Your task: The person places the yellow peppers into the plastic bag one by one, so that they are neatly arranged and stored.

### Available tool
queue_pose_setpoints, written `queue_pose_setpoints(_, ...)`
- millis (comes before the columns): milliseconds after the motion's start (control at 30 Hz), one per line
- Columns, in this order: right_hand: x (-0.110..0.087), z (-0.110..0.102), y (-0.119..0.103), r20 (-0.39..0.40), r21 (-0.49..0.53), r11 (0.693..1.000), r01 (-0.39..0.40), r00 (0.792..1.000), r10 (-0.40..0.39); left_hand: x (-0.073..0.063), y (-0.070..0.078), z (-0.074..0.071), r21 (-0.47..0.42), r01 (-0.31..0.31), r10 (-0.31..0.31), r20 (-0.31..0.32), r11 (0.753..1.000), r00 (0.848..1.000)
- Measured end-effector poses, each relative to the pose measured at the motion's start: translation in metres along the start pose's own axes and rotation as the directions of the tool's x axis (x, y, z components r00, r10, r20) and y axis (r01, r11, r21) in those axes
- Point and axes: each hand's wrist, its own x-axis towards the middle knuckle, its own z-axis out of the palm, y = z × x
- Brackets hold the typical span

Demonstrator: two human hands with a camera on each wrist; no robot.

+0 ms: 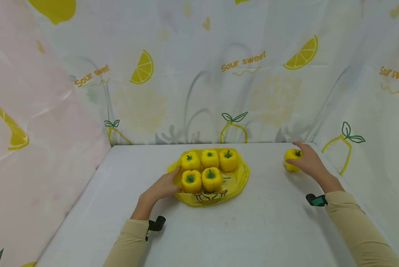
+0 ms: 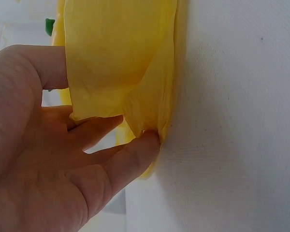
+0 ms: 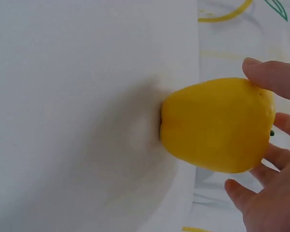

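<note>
A soft yellow plastic bag (image 1: 234, 189) lies on the table with several yellow bell peppers (image 1: 211, 179) standing in it, green stems up. My left hand (image 1: 162, 184) is at the bag's left end, fingers spread. In the left wrist view its thumb goes behind the yellow film (image 2: 121, 58), and a lower fingertip touches the bag's edge near the table. At the back right, a single yellow bell pepper (image 3: 215, 125) stands on the table. My right hand (image 1: 307, 162) reaches around its top; the thumb is at its side, and the lowest visible fingertip stands apart from it.
The white tabletop (image 1: 259, 226) ends at a printed cloth backdrop (image 1: 199, 92) with lemon pictures. More cloth hangs along the left side (image 1: 52, 148) and the right side (image 1: 383, 159).
</note>
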Motion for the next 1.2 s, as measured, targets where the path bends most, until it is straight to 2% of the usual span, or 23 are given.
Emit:
queue_pose_setpoints(200, -0.002, 0.006, 0.012, 0.014, 0.024, 0.998, -0.058, 0.998, 0.057, 0.0, 0.0, 0.001, -0.003, -0.003, 0.003, -0.001, 1.0, 1.0)
queue_pose_setpoints(400, -0.004, 0.013, 0.015, -0.02, 0.077, 0.99, -0.115, 0.993, 0.117, -0.001, 0.002, 0.001, 0.003, -0.001, 0.001, 0.002, 1.0, 1.0)
queue_pose_setpoints(733, -0.007, 0.018, 0.012, -0.035, 0.11, 0.984, -0.143, 0.988, 0.147, -0.002, 0.001, 0.001, -0.001, 0.0, 0.0, -0.001, 1.0, 1.0)
queue_pose_setpoints(833, -0.007, 0.018, 0.006, -0.052, 0.112, 0.986, -0.125, 0.99, 0.131, -0.002, 0.001, 0.001, 0.002, 0.001, -0.001, -0.006, 1.0, 1.0)
queue_pose_setpoints(1000, -0.005, 0.016, -0.011, -0.082, 0.116, 0.992, -0.051, 0.995, 0.061, -0.002, 0.0, 0.001, -0.006, 0.002, -0.002, -0.013, 1.0, 1.0)
queue_pose_setpoints(1200, -0.006, 0.015, -0.037, -0.065, 0.121, 0.993, 0.009, 0.998, -0.002, -0.002, -0.001, 0.001, -0.006, 0.004, -0.005, -0.012, 1.0, 1.0)
